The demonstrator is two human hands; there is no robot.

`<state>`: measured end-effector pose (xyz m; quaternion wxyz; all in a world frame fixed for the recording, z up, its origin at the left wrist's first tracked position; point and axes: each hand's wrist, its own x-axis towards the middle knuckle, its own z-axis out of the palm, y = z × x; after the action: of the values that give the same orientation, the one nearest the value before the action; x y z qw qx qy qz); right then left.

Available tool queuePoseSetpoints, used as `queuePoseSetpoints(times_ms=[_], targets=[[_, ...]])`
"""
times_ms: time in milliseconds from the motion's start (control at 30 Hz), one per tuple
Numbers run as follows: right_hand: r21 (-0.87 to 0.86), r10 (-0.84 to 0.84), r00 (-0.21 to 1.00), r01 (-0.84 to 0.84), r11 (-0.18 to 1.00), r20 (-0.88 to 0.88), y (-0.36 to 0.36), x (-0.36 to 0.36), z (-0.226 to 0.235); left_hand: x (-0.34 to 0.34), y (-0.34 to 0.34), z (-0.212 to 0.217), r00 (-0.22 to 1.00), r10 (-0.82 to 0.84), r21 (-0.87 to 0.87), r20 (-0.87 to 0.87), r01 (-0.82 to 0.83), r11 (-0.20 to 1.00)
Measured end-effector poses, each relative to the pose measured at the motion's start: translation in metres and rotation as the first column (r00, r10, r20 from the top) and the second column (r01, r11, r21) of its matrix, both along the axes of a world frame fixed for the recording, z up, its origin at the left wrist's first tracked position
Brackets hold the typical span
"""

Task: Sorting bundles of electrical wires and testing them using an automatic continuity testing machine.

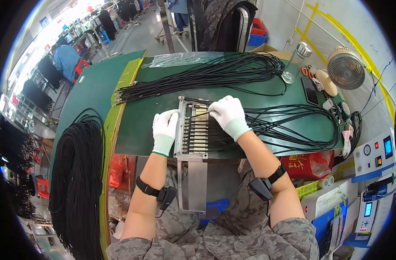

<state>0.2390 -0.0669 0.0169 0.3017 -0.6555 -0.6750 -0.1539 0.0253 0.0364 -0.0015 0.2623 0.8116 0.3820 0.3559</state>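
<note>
In the head view, the person is working at a green bench, and the right hand (pixel 229 116), in a white glove, is pinching the end of 1 thin black cable (pixel 201 114) between fingertips and thumb, holding it over the upper slots of a metal fixture tray (pixel 192 130) that is lying across the bench's near edge. The left hand (pixel 165 128), also gloved, is resting flat with loosely curled fingers on the tray's left rail, gripping nothing and seemingly steadying it. Several cables are already sitting in rows on the tray, their loops (pixel 289 125) trailing off to the right, while a larger bundle of black cables (pixel 202 76) is lying further back, well apart from the hands. The likely trouble lies here: the pinched end is hovering close to filled slots, so a slight slip could be seating it crookedly or nudging a neighbouring cable out of its row. The trailing loops are crossing one another, so pulling could be dragging seated ends loose. The tray is overhanging the edge toward the lap, so uneven pressure from the left hand could be tipping it. A clear bottle (pixel 295 63) and a small fan (pixel 346 68) are standing at the far right, away from the work.
</note>
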Motion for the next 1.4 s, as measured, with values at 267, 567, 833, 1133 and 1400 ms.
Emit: queuePoseSetpoints(times_ms=[267,567,833,1133,1400], targets=[[-0.069,-0.119,0.99,0.125,0.99,0.078,-0.007,-0.014,0.014,0.026,-0.004,0.0,0.931,-0.355,0.069,0.087,0.35,0.934],[-0.231,-0.276,0.957,0.288,0.929,0.084,-0.007,-0.02,-0.006,0.022,-0.001,-0.004,0.852,-0.321,0.16,-0.413,0.415,0.896],[0.11,-0.082,0.941,0.124,0.986,-0.328,-0.034,-0.022,-0.002,0.01,0.008,-0.004,0.864,-0.329,0.132,-0.382,0.403,0.905],[0.158,-0.132,0.803,0.271,0.949,-0.581,-0.082,0.004,-0.019,0.015,0.019,-0.011,0.842,-0.383,0.113,-0.379,0.453,0.884],[0.326,-0.134,0.761,0.42,0.847,-0.635,-0.115,-0.002,-0.03,0.02,0.026,-0.023,0.85,-0.394,0.203,-0.349,0.479,0.854]])
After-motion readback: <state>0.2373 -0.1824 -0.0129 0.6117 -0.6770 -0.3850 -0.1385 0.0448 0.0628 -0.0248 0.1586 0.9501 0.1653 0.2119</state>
